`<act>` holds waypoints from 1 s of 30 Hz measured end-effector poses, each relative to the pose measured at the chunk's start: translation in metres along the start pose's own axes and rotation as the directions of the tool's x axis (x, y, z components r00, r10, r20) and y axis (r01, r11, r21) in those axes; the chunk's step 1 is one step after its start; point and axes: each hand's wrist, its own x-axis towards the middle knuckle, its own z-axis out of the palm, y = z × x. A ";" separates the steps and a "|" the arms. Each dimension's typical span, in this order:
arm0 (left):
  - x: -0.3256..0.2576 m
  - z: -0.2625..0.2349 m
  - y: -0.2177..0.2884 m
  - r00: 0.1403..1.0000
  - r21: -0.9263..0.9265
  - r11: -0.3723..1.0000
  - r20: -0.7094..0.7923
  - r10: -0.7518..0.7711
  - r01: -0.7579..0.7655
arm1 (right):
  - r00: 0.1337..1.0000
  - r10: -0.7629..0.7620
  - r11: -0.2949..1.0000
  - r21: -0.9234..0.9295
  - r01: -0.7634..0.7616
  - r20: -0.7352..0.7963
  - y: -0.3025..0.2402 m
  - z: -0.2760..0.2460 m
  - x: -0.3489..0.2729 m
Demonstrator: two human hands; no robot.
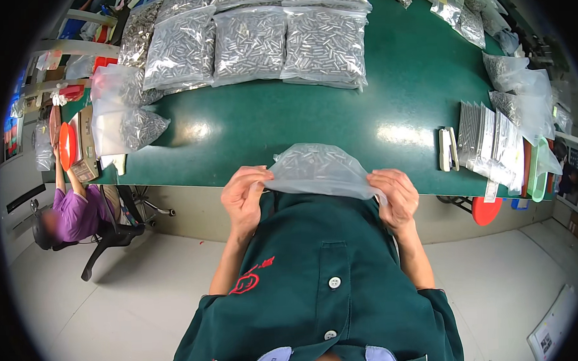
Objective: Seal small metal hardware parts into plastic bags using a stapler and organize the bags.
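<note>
Red embroidery (247,282) on green shirt (291,244); green bench (419,68), pale floor (115,314). Translucent bag (320,170) at bench's near edge, fingers of left hand (245,196) and right hand (397,196) clamped on opposite ends.

Head fisheye looks down, seemingly quite near.

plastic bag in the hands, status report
Left hand, right hand: gripping opposite ends. Plastic bag: small pieces inside. Filled bags lie beyond, apart from it.

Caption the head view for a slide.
Left hand and right hand hold a translucent plastic bag of small metallic pieces at the edge of a green tabletop, facing plump clear bags of silvery cylinders.
</note>
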 end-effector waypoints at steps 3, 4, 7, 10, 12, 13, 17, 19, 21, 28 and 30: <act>-0.007 0.002 -0.031 0.995 0.040 0.994 -0.009 -0.100 0.100 | 0.995 -0.079 0.996 -0.036 0.082 0.060 0.022 0.016 -0.014; -0.005 0.002 -0.037 0.998 -0.006 0.998 -0.014 -0.064 0.064 | 0.997 -0.072 0.997 -0.011 0.072 0.039 0.023 0.021 -0.013; -0.003 0.015 -0.046 0.996 -0.039 0.999 -0.079 -0.034 0.031 | 1.000 -0.028 0.999 0.036 0.028 -0.005 0.018 0.033 -0.006; -0.009 0.033 -0.058 0.963 0.019 0.993 -0.246 -0.108 0.116 | 0.990 0.125 0.970 0.219 -0.109 -0.060 0.014 0.045 -0.007; -0.003 0.048 -0.061 0.903 0.069 0.983 -0.411 -0.126 0.168 | 0.956 0.276 0.948 0.192 -0.254 -0.101 0.012 0.054 -0.021; 0.002 0.050 -0.061 0.903 0.072 0.983 -0.411 -0.124 0.168 | 0.897 0.418 0.903 0.170 -0.394 -0.144 0.013 0.058 -0.025; 0.023 0.064 -0.065 0.888 0.179 0.946 -0.427 -0.172 0.269 | 0.651 0.748 0.661 0.238 -0.712 -0.128 0.014 0.073 -0.013; 0.034 0.067 -0.068 0.891 0.255 0.898 -0.382 -0.246 0.358 | 0.651 0.734 0.680 0.210 -0.703 -0.194 0.026 0.089 -0.008; 0.040 0.063 -0.079 0.884 0.235 0.895 -0.380 -0.273 0.378 | 0.606 0.775 0.631 0.149 -0.762 -0.181 0.035 0.099 -0.003; 0.037 0.058 -0.101 0.897 0.379 0.824 -0.312 -0.314 0.421 | 0.627 0.777 0.615 -0.148 -0.775 -0.053 0.050 0.113 -0.008; 0.034 0.056 -0.106 0.903 0.401 0.819 -0.308 -0.301 0.410 | 0.661 0.745 0.650 -0.121 -0.750 -0.090 0.054 0.117 -0.012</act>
